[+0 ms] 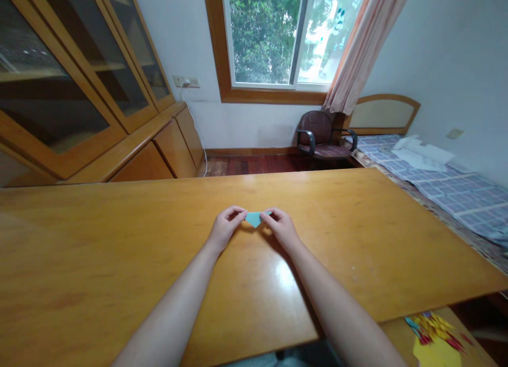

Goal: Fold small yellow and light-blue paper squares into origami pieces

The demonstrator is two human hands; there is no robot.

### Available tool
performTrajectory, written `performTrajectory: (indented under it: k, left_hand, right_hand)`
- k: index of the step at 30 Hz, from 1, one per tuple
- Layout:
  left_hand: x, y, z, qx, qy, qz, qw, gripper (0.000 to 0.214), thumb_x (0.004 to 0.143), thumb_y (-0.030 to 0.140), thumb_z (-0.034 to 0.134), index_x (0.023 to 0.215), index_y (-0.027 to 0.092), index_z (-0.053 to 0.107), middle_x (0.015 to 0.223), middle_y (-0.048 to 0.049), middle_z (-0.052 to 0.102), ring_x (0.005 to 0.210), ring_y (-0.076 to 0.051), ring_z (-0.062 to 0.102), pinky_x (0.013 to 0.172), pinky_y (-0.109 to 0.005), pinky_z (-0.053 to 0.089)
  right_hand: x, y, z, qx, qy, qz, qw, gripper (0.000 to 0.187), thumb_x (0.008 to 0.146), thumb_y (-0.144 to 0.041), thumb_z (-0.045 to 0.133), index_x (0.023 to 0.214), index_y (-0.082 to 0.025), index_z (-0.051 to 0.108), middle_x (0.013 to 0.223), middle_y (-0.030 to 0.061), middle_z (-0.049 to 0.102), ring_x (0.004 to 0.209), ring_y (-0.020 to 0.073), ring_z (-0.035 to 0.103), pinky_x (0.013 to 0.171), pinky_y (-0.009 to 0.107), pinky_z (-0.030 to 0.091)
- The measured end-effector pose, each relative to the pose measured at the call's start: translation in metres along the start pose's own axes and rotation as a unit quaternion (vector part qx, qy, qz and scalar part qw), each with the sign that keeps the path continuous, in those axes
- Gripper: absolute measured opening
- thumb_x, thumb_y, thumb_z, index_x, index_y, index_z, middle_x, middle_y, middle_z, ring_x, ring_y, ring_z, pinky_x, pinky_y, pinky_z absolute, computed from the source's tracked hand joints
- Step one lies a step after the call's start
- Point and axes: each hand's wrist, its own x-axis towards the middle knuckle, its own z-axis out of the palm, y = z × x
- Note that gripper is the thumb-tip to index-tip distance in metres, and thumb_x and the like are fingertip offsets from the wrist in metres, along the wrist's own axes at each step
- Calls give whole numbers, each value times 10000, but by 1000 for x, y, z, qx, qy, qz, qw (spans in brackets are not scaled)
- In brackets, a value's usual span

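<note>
A small light-blue folded paper (254, 218), triangular with its point toward me, lies near the middle of a wide wooden table (119, 250). My left hand (225, 226) pinches its left corner with curled fingers. My right hand (281, 225) pinches the right corner the same way. Both forearms reach in from the bottom edge. The paper's outer corners are hidden under my fingertips.
A pile of coloured paper pieces (434, 332) lies on a lower surface at the bottom right. A bed (456, 187) runs along the right side. A dark office chair (323, 136) stands under the window, and a glass-fronted cabinet (79, 91) fills the left wall.
</note>
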Motion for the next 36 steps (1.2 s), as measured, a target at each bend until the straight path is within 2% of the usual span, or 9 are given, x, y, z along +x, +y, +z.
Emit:
performTrajectory:
  k: [6,12,17,21,28,31,33,36]
  left_hand:
    - [0,-3,2,91,-53,24,994,213,770,397,693,751,187,725,762,-37,695,758,-201,628,704,-280,474]
    - [1,-3,3,81,-68,10,994,218,761,393,687,736,178,710,753,-32,693,736,-189,618,703,-271,470]
    - [0,0,4,66,-55,-6,996,213,739,391,693,721,179,692,730,-19,685,717,-184,611,699,-270,469]
    - [1,1,2,52,-23,-19,998,216,722,387,699,703,173,686,708,-16,676,697,-177,600,682,-263,456]
    - [6,-17,-5,-2,55,-19,998,210,754,377,706,739,171,673,744,-10,662,729,-151,585,697,-235,439]
    - [7,-20,-5,-41,85,-25,995,234,771,407,706,819,181,671,782,-6,656,716,-141,581,673,-228,443]
    - [6,-17,-4,-34,80,-12,996,256,785,421,697,886,187,683,844,-19,668,761,-151,597,693,-236,454]
    - [4,-8,0,26,27,30,999,244,803,406,680,913,190,713,935,-44,678,877,-183,616,755,-256,467]
  right_hand:
    - [-2,-2,2,-74,-40,-66,994,239,843,-398,642,784,-174,701,760,35,686,699,161,588,681,278,460]
    - [-1,-3,1,-79,-24,-60,995,239,849,-386,625,753,-178,693,727,27,668,688,162,581,674,275,445]
    - [1,2,-1,-39,5,-37,999,257,832,-412,629,728,-181,675,709,22,652,686,166,570,665,275,451]
    - [3,6,-3,13,49,-15,999,264,805,-432,643,730,-179,661,698,16,636,679,165,561,663,274,449]
    - [5,2,-6,87,102,15,991,278,767,-442,677,680,-181,640,638,-15,595,646,145,527,644,257,422]
    - [5,0,-5,103,103,18,989,266,758,-429,690,668,-183,640,627,-17,585,633,141,519,631,256,408]
    - [4,0,-3,102,87,22,991,256,755,-429,694,687,-185,656,637,-13,597,630,143,523,628,261,408]
    - [3,0,-1,89,55,23,994,244,752,-429,699,720,-188,680,674,-2,633,653,154,549,653,274,429]
